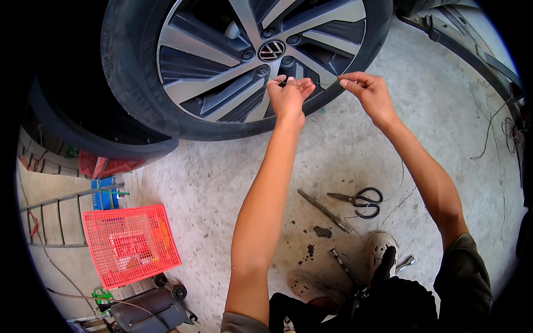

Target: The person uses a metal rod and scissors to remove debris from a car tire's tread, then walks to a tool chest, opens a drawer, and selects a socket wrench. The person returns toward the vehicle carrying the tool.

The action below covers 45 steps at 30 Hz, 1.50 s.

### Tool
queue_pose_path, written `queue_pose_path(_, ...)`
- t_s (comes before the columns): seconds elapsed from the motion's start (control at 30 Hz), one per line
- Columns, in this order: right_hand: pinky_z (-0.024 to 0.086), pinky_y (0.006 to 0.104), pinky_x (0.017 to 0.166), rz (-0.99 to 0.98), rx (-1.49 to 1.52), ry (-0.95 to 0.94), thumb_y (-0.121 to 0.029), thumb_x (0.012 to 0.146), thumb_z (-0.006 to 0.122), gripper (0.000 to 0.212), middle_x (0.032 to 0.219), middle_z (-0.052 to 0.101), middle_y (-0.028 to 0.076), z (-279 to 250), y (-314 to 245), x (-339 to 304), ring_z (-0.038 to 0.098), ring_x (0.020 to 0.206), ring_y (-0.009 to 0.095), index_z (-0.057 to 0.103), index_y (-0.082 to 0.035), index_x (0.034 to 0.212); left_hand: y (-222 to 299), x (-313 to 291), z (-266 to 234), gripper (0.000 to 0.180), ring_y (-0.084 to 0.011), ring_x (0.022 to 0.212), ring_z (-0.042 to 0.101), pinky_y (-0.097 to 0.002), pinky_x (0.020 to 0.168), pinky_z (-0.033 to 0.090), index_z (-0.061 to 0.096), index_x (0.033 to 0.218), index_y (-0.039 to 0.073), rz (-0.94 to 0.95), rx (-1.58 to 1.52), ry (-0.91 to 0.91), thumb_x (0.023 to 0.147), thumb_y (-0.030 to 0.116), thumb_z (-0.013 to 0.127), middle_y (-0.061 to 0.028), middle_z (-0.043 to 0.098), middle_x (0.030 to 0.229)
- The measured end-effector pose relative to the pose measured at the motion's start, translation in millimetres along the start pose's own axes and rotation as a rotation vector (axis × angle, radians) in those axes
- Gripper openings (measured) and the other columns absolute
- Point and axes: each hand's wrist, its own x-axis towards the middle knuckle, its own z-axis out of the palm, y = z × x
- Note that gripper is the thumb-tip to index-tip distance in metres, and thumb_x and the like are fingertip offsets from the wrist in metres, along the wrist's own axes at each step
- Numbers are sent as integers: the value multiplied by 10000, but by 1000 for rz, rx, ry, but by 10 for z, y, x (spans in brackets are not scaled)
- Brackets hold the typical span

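Observation:
A car wheel (208, 41) with a grey and black rim and black tyre fills the top of the view. In front of its lower rim, my left hand (288, 100) is closed in a pinch, its outer fingers partly spread. Something small and dark shows at its fingertips, too small to name. To its right, near the tyre's edge, my right hand (369, 97) pinches a thin strand (325, 84) between thumb and forefinger. The strand stretches towards the left hand; whether it is thread or wire I cannot tell.
On the concrete floor lie black-handled scissors (347, 197), a metal rod (322, 208), a long dark tool (343, 263) and a socket piece (406, 263) by my shoes. At left stand a red plastic basket (97, 244) and a dark wheeled machine (150, 308). Metal framing (461, 50) lies far right.

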Motion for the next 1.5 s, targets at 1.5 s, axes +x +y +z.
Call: queue_pose_path(1.5, 463, 375, 743, -217, -508, 344, -93, 751, 724, 497, 1032, 543, 164, -931, 521, -2619, 554, 873, 282, 494, -39, 1187, 575, -2240, -4151, 175, -96, 579, 495, -262, 611, 466, 526, 727, 122, -584, 215, 483, 895, 114, 574, 36, 486, 624)
